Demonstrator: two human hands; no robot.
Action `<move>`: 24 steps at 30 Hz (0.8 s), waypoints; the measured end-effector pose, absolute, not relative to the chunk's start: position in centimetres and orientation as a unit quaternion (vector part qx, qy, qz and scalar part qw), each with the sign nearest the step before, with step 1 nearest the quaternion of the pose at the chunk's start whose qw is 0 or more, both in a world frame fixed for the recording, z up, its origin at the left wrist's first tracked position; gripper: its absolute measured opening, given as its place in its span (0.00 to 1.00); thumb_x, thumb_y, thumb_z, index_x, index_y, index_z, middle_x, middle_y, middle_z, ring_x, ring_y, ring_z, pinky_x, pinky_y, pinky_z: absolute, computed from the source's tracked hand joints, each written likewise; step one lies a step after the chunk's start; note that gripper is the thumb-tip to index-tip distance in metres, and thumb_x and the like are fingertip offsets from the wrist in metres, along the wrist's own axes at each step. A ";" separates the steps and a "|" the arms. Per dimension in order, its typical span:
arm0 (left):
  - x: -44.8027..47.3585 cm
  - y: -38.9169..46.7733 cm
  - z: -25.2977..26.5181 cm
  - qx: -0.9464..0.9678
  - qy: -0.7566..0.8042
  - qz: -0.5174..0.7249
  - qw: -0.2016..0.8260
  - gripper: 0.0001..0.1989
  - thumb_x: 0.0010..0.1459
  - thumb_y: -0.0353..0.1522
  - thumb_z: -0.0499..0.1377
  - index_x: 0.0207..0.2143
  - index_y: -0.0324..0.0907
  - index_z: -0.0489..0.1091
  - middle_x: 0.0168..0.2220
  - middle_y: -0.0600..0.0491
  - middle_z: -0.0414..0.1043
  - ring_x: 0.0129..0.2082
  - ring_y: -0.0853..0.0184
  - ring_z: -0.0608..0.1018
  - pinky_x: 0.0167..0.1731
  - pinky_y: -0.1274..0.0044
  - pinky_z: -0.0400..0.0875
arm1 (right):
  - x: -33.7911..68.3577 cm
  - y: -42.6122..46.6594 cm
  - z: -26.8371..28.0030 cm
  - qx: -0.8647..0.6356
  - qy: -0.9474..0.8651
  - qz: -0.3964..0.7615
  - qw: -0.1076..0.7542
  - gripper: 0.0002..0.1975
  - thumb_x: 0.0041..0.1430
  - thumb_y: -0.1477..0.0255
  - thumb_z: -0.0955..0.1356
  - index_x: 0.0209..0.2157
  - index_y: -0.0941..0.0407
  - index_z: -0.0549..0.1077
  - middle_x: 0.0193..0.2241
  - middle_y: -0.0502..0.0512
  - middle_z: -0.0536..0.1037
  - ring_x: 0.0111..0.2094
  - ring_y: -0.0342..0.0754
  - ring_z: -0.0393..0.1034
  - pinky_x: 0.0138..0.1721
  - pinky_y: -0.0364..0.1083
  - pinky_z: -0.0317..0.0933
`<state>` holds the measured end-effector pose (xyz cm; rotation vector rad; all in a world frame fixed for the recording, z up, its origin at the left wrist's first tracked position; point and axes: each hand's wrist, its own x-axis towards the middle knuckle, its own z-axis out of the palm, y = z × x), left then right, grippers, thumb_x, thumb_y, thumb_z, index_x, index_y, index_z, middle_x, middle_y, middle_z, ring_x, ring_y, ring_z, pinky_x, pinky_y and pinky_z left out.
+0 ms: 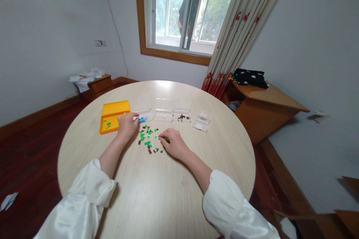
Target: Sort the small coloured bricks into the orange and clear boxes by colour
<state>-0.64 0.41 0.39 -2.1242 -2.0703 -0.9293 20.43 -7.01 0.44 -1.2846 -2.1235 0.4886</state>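
My left hand (127, 126) is over the right edge of an open yellow box (112, 109), its thumb and index finger slightly apart near the left clear box (147, 114). Blue pieces (142, 119) lie in that box, and a few green pieces (109, 124) in the yellow one. My right hand (175, 145) is at the right side of a loose pile of small toy bricks (147, 143), green, brown, pale and blue. Its thumb and index finger are pinched at the pile's edge; whatever is between them is too small to name. The hand partly covers some green bricks.
Behind the pile stand an open clear box (163, 120) with pale pieces and another clear box (185, 120) with brown pieces. A smaller clear case (200, 126) sits to the right. Everything rests on a round wooden table (146, 190). A wooden cabinet (269, 101) stands beyond its right edge.
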 end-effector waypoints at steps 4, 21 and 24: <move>-0.3 0.3 0.4 -0.693 -0.655 -0.300 0.017 0.12 0.55 0.34 0.52 0.37 0.41 0.74 0.38 0.46 0.76 0.42 0.55 0.72 0.41 0.67 0.58 | 19.9 -7.5 0.4 -0.423 -0.837 0.181 0.295 0.07 0.56 0.77 0.67 0.36 0.57 0.76 0.36 0.55 0.74 0.41 0.47 0.65 0.43 0.48 0.53; 0.4 -0.2 1.0 -0.700 -0.647 -0.302 0.013 0.13 0.56 0.34 0.51 0.34 0.41 0.74 0.37 0.47 0.77 0.41 0.55 0.74 0.41 0.67 0.58 | 20.0 -7.7 0.8 -0.433 -0.865 0.122 0.224 0.11 0.58 0.81 0.64 0.38 0.57 0.76 0.38 0.57 0.72 0.43 0.48 0.61 0.44 0.49 0.50; 0.5 -0.4 1.0 -0.703 -0.642 -0.307 0.006 0.13 0.56 0.34 0.51 0.34 0.41 0.74 0.37 0.47 0.77 0.42 0.56 0.74 0.41 0.67 0.59 | 20.1 -7.5 0.8 -0.457 -0.849 0.125 0.235 0.09 0.58 0.79 0.64 0.36 0.57 0.76 0.37 0.57 0.73 0.42 0.48 0.63 0.43 0.49 0.50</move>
